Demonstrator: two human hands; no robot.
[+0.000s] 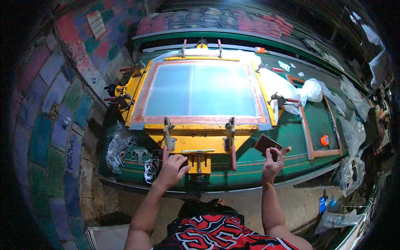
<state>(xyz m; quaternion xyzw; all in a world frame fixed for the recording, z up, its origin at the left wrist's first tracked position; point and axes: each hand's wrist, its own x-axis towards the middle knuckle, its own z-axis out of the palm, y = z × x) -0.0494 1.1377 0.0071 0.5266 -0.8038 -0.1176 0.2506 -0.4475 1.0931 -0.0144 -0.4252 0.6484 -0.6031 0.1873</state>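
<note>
A large screen-printing frame with a pale blue mesh and reddish tape borders lies clamped in a yellow metal holder. My left hand is at the holder's front edge, beside the red handle of the front-left clamp. Its fingers bend loosely with the thumb apart, and nothing shows in them. To the right of the holder, my right hand pinches a flat, dark reddish-brown rectangular piece between thumb and fingers. That piece is held over the green table.
Around the holder stand several toggle clamps with red handles. At right on the green table lie a wooden frame, an orange tape measure and white plastic. Front left are clear plastic and a white cord.
</note>
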